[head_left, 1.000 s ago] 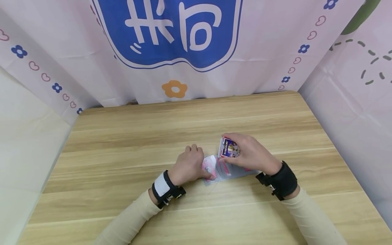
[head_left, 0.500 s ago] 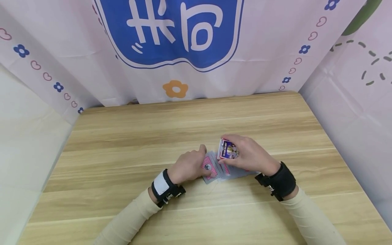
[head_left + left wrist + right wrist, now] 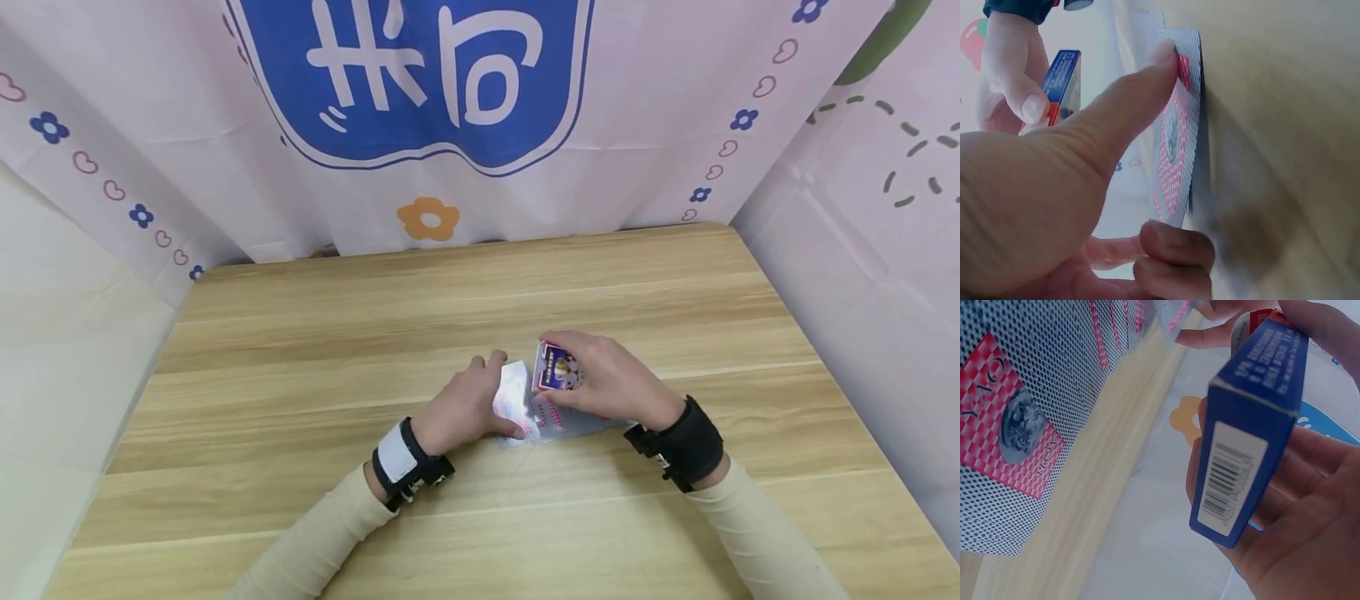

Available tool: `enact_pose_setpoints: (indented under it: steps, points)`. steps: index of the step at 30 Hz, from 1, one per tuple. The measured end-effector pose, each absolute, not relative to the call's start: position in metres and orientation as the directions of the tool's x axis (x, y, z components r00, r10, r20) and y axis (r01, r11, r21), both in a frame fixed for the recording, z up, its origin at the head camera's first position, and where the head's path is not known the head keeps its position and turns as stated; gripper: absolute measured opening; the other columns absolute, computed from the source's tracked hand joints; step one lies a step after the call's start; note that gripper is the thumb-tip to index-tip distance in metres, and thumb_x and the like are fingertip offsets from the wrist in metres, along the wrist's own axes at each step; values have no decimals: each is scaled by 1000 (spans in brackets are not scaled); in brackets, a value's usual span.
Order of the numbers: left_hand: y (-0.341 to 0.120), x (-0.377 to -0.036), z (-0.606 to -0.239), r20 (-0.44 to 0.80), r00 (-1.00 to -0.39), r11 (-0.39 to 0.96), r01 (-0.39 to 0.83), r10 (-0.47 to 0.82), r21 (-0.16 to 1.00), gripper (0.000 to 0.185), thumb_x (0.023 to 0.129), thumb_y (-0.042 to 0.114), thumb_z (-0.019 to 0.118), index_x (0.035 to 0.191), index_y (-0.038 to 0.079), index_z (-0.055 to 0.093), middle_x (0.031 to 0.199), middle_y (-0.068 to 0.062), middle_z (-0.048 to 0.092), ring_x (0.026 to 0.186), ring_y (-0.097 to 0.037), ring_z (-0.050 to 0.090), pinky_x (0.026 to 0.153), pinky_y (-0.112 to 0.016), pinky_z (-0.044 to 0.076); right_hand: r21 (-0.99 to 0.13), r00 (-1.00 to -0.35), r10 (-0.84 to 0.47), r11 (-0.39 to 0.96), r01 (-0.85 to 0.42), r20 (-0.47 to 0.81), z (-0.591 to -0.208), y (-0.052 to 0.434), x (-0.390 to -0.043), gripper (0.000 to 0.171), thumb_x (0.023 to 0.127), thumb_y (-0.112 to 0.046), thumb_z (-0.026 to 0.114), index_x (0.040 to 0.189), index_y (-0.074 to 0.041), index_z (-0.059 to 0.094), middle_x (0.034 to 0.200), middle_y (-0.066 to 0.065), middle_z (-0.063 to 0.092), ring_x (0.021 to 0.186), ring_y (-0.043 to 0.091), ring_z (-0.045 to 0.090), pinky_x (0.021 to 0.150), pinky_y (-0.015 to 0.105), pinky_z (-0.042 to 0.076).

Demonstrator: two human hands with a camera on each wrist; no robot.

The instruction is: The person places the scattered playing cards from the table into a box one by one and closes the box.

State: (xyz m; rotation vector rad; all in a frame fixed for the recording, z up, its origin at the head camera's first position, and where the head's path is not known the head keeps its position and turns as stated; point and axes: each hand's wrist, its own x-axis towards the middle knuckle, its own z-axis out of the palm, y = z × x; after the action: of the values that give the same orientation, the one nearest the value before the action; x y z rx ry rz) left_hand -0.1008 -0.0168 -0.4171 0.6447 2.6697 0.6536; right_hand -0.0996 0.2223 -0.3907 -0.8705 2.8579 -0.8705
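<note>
A spread of playing cards (image 3: pixel 551 419) with red-and-grey backs lies face down on the wooden table (image 3: pixel 300 350). My left hand (image 3: pixel 468 400) pinches one card (image 3: pixel 512 392) between thumb and fingers and lifts its edge; the left wrist view shows this card (image 3: pixel 1175 150) tilted off the table. My right hand (image 3: pixel 603 379) grips a blue card box (image 3: pixel 557 367) above the spread's right part. In the right wrist view the blue card box (image 3: pixel 1250 425) shows a barcode, with the cards (image 3: pixel 1029 412) to its left.
A pink cloth with a blue sign and flower prints (image 3: pixel 427 117) hangs behind the table's far edge. A pale wall (image 3: pixel 60 333) stands at the left and a pink panel (image 3: pixel 870 275) at the right. Bare wood surrounds the hands.
The left hand's thumb has slid under a card at the left end of the spread and tipped it up, so its face catches the light. The right hand with the box has barely moved.
</note>
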Motion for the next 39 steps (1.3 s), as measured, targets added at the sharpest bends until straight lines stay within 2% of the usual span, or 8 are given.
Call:
enact_pose_setpoints:
  steps: [4, 10, 15, 19, 22, 26, 30, 39]
  points:
    - [-14, -98, -418, -184, -861, 805, 340, 475, 487, 111, 69, 45, 98, 151, 0, 37, 116, -24, 63, 88, -27, 65, 76, -43, 60, -515, -838, -527, 685, -515, 139, -391, 222, -99, 78, 83, -40, 90, 143, -1, 59, 130, 13, 72, 101, 18, 69, 89, 40, 59]
    - [-11, -93, -418, -118, -887, 851, 381, 447, 362, 124, 62, 56, 98, 151, -2, 35, 104, -23, 70, 85, -32, 71, 67, -45, 61, -509, -834, -532, 682, -526, 148, -393, 223, -100, 78, 83, -40, 90, 143, 0, 59, 131, 14, 72, 102, 18, 69, 91, 41, 59]
    - [-13, -94, -415, -130, -845, 828, 458, 518, 323, 78, 75, 52, 92, 122, 3, 56, 82, -5, 63, 67, -16, 59, 52, -30, 47, -514, -835, -531, 681, -521, 143, -393, 223, -100, 78, 84, -40, 90, 144, -1, 58, 133, 14, 71, 102, 17, 69, 91, 41, 59]
    - [-18, -100, -408, -194, -797, 776, 449, 572, 443, 35, 98, 37, 76, 109, 7, 62, 72, 5, 51, 59, -8, 47, 49, -23, 35, -513, -836, -529, 683, -520, 143, -392, 224, -100, 78, 84, -40, 89, 144, -1, 58, 134, 14, 70, 101, 16, 68, 90, 40, 58]
    - [-23, -106, -401, -114, -825, 717, 403, 554, 569, 19, 106, 26, 63, 109, 7, 61, 73, 5, 49, 61, -9, 46, 52, -23, 36, -507, -836, -528, 684, -525, 153, -392, 224, -100, 79, 84, -41, 89, 144, -1, 58, 130, 13, 72, 97, 14, 67, 86, 37, 58]
    - [-26, -110, -393, 89, -901, 588, 348, 424, 730, 17, 111, 21, 53, 117, 6, 55, 78, 2, 48, 64, -10, 46, 56, -24, 39, -508, -836, -525, 682, -526, 160, -392, 223, -100, 78, 83, -42, 90, 143, -2, 59, 123, 11, 73, 91, 12, 65, 79, 31, 56]
    - [-22, -110, -390, 193, -925, 430, 328, 328, 841, 18, 113, 20, 47, 121, 4, 50, 82, -4, 53, 68, -12, 51, 58, -24, 41, -514, -840, -523, 685, -516, 147, -392, 223, -100, 78, 84, -42, 89, 144, -2, 59, 120, 11, 73, 89, 12, 63, 78, 30, 55]
    - [-12, -106, -396, 287, -920, 330, 366, 265, 870, 19, 112, 17, 50, 122, 1, 51, 84, -12, 60, 66, -15, 55, 54, -24, 44, -510, -846, -507, 689, -514, 167, -391, 223, -99, 80, 84, -44, 89, 144, -1, 58, 119, 10, 73, 87, 12, 63, 75, 27, 53]
